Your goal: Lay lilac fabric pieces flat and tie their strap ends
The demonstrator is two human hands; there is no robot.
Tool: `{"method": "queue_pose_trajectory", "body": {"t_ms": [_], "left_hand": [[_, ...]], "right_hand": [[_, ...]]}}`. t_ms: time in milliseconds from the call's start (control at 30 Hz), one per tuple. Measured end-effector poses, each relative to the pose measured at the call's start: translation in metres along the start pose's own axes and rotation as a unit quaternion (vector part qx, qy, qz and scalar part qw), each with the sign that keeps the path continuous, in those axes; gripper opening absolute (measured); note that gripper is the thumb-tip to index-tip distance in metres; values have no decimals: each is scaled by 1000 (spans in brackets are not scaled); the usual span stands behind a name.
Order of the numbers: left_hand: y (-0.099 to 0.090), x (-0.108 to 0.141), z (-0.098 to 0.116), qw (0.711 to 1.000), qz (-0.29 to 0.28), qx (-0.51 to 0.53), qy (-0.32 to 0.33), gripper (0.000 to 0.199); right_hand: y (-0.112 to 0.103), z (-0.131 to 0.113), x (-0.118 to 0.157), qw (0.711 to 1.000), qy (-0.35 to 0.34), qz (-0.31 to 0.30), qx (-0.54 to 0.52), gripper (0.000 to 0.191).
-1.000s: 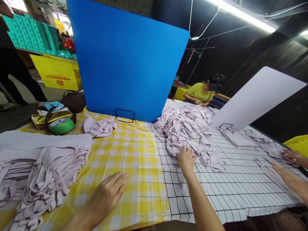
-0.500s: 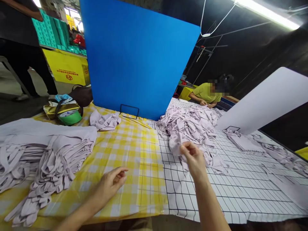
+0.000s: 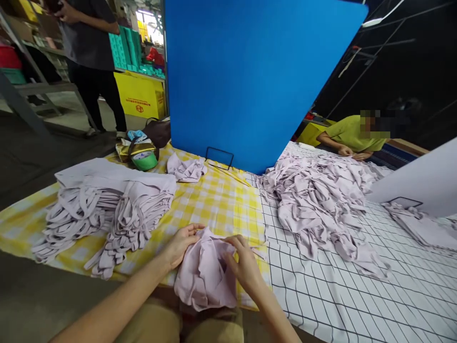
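A crumpled pale lilac cloth garment [image 3: 207, 276] hangs between my hands over the near edge of the table. My left hand [image 3: 182, 243] grips its upper left side, fingers curled onto the fabric. On the other side, my right hand [image 3: 244, 262] pinches its upper right part, with a thin strap sticking out beyond the fingers. To the left lies a neat stack of matching lilac garments [image 3: 117, 186], their straps bunched toward me. A large loose heap of the same lilac pieces [image 3: 321, 190] spreads across the right side. The garment's exact kind is unclear.
A yellow checked cloth [image 3: 210, 200] and a white gridded cloth [image 3: 314, 295] cover the table. Behind stands a tall blue panel [image 3: 250, 81]; a white panel [image 3: 421, 176] leans at right. A person in a yellow-green top [image 3: 352, 136] works beyond the heap. Another person [image 3: 93, 52] stands at left.
My right hand has come from the heap toward me with a garment. My left hand has moved right and taken hold of it too. The view has turned left.
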State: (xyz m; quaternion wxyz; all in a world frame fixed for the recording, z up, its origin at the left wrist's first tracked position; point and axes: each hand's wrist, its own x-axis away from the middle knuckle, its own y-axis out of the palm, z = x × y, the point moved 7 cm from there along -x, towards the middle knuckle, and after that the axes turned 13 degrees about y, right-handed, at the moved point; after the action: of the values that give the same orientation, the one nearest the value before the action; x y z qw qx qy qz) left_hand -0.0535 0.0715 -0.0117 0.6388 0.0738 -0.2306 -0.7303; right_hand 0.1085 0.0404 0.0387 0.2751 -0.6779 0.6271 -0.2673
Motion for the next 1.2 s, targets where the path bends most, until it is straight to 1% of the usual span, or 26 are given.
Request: {"method": "queue_pose_trajectory", "body": {"t_ms": [67,100,133,167,233,267,333,400,433,467,567,600,633,667,700,767,800,833,867,900,933,1000,1067,1100,1133,1200], "left_hand": [[-2,-9,4,995,-10,-89,36,30],[-2,-12,9,985,-11,-156,70,27],[-1,-14,15,965,-10,-234,116,24],[2,-13,21,933,-8,-319,168,24],[12,-5,28,842,-7,-482,243,29],[16,1,27,793,-10,-552,257,35],[21,13,21,710,-14,-662,242,45],[20,23,16,653,-9,-727,213,42],[19,26,15,637,-9,-744,202,36],[18,28,15,629,-11,-753,196,30],[16,27,19,635,-25,-748,190,22],[14,25,21,646,-27,-739,188,22],[11,23,23,664,-23,-724,184,22],[8,19,25,692,-18,-700,174,21],[3,16,26,729,-12,-665,161,18],[-5,8,26,832,-9,-539,130,12],[-8,4,25,889,-7,-445,112,8],[-12,0,26,935,-2,-342,96,5],[-15,-4,27,965,6,-249,83,4],[-19,-8,30,981,20,-177,75,5],[-24,-11,33,988,38,-134,71,7],[-34,-17,39,988,71,-119,69,7],[-42,-18,43,979,93,-166,79,1],[-43,-17,46,964,102,-221,102,6],[-42,-13,51,939,109,-295,139,13],[-30,-2,60,853,102,-457,232,25]], "right_hand": [[-3,18,-5,998,15,45,43,35],[-3,24,-6,996,21,61,66,39],[-2,29,-7,993,25,72,91,39],[0,32,-8,990,27,79,115,35],[3,34,-9,984,26,90,150,25],[4,33,-10,982,24,100,158,23],[1,28,-8,978,9,132,159,24],[-4,17,-2,975,-25,155,154,26],[-3,11,1,976,-52,142,154,24],[0,4,5,979,-81,104,155,22],[19,-11,22,970,-150,-79,176,14],[24,-12,28,962,-154,-120,190,16],[26,-11,32,956,-151,-141,207,18],[26,-9,35,953,-143,-146,225,16],[26,-6,37,950,-137,-146,241,12],[22,-1,40,945,-133,-145,262,11],[18,0,40,944,-138,-140,266,14],[12,1,39,944,-145,-128,266,16],[3,2,38,947,-153,-106,262,16],[-7,2,35,951,-159,-74,255,15],[-18,4,32,954,-163,-40,248,16],[-36,11,26,957,-158,16,242,18],[-43,23,20,956,-144,35,255,21],[-43,28,18,954,-136,35,263,22],[-42,31,16,954,-128,37,267,22],[-39,32,14,961,-109,58,248,22]]}}
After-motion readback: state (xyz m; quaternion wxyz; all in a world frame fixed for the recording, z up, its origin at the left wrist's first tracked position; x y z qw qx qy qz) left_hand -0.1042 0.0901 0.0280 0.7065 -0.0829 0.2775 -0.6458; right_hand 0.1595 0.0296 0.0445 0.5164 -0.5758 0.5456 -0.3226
